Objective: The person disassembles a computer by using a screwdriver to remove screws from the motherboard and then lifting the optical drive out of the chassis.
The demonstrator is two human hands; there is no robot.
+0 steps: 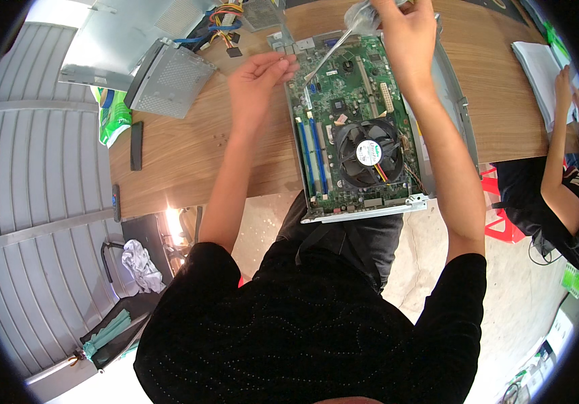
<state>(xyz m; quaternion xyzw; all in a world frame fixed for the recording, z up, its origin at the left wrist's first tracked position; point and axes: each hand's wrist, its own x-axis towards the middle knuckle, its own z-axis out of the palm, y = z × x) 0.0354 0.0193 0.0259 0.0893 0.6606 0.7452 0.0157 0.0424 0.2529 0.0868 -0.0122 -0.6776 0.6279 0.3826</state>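
A green computer motherboard (353, 74) lies in an open metal case tray (454, 87), whose near end juts past the table edge over my lap. A black cooling fan (353, 168) sits on its near part, with blue memory slots (314, 151) to the left. Above the board's far right, my right hand (407, 34) is closed round a clear plastic thing (362, 19); a long thin pale shaft (330, 54) slants from it toward the board's left edge. My left hand (260, 77) hovers by that edge, thumb and fingers pinched together; anything between them is too small to tell.
Metal case parts (171, 77) and coloured cables (225, 20) lie at the far left, near a green packet (114, 114) and a black bar (136, 146). To the right, another person's arm (559, 128) rests by white papers (534, 77). A red stool (501, 222) stands below.
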